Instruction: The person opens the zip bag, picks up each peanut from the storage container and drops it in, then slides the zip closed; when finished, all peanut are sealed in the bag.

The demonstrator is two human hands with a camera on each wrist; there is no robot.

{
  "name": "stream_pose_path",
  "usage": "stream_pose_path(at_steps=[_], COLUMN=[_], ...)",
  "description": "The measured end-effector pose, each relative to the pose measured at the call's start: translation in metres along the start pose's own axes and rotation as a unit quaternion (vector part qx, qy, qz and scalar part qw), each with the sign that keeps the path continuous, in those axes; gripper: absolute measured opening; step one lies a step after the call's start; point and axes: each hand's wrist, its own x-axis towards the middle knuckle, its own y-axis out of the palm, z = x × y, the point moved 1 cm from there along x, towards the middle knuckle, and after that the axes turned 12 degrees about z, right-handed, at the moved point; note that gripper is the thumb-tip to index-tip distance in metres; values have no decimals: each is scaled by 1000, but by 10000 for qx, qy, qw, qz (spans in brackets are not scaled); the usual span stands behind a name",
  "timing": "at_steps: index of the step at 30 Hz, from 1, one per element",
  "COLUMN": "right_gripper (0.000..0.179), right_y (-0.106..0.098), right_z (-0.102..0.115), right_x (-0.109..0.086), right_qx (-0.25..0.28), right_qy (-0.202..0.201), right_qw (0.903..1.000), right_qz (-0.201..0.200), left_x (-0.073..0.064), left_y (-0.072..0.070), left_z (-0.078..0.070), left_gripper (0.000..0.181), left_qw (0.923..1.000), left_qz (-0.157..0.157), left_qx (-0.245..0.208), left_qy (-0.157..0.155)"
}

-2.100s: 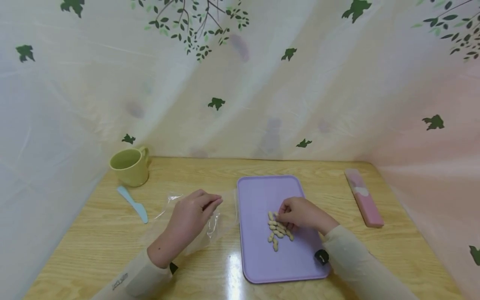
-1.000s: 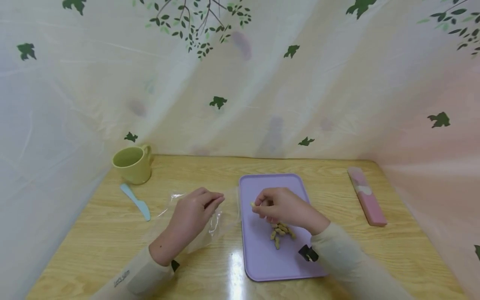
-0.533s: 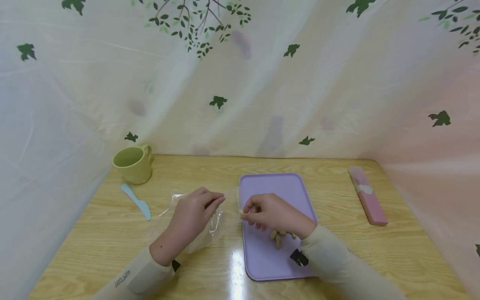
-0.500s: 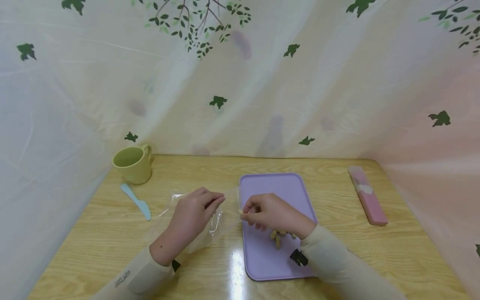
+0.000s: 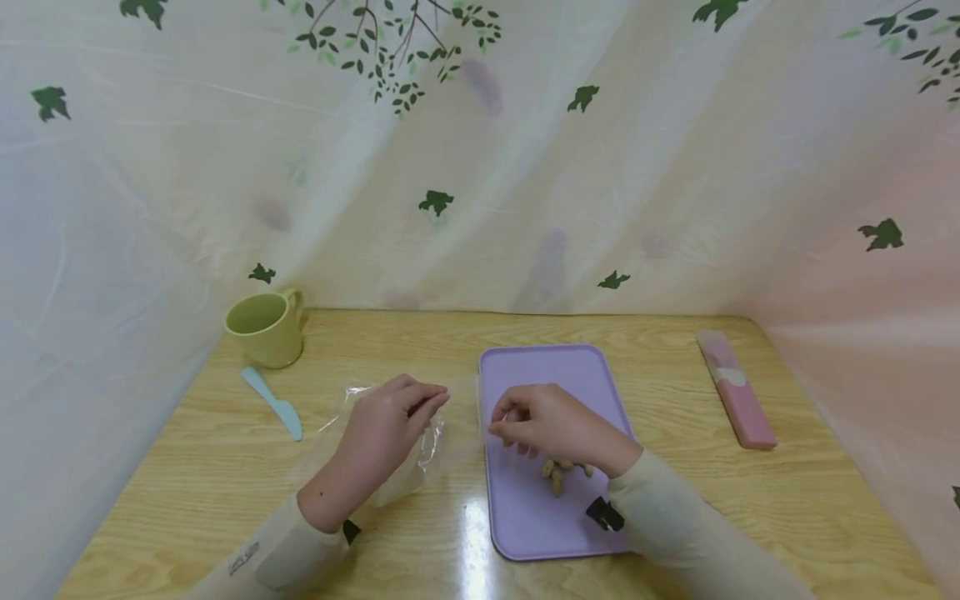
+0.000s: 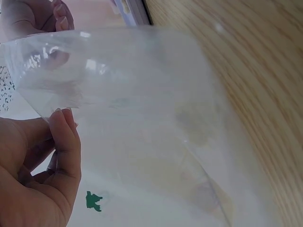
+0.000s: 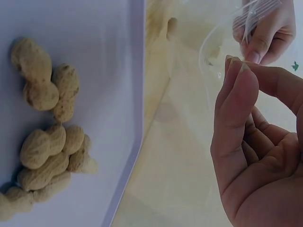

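1. Right hand [image 5: 558, 423]: above the left edge of the lilac tray [image 5: 555, 533], just beside the mouth of the clear plastic bag [image 5: 429, 454]. Thumb and fingertips brought together, with nothing visible between them.
2. Change: peanut visible between these fingertips half a second earlier, now absent; right hand drawn slightly back toward the tray.
3. Meaning, as judged: one peanut probably just released into the bag, with that single transfer complete. Tan shape [image 7: 171, 28] beyond the tray's edge in the right wrist view, possibly the same peanut; too indistinct to confirm.
4. Left hand [image 5: 382, 425]: pinching the rim of the bag between thumb and fingertips, in the same place as earlier; film spread toward the right hand.
5. Unshelled peanuts [image 5: 556, 479]: small pile near the middle of the tray, slightly toward its near edge, partly hidden by the right wrist in the head view.
6. Outward on the wooden worktop [image 5: 660, 358]: green mug [image 5: 270, 337] at the far left corner; light-blue spreader [image 5: 273, 404] along the left edge; pink case [image 5: 738, 392] near the right edge.
7. Behind the far edge: leaf-printed curtain [image 5: 360, 233].
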Motion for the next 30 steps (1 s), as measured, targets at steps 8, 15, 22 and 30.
stream_pose_path(at_steps=[8,15,22,30], right_gripper=[13,15,21,16], right_y=[-10,-22,-33,-36], right_z=[-7,-21,-44,-70], right_x=[-13,-22,-22,-15], right_qx=[103,250,397,185], right_qy=[-9,156,402,933], right_qw=[9999,9990,9976,9952], right_qz=[-117,-334,-405,-229], left_x=[0,-1,-1,0], left_y=[0,0,0,1], left_z=[2,2,2,1], left_gripper=[12,11,11,12], left_qw=[9999,9999,9999,10000], left_qz=[79,62,64,78], left_qx=[-91,-145,-85,-40], left_qy=[-61,-67,-30,-5])
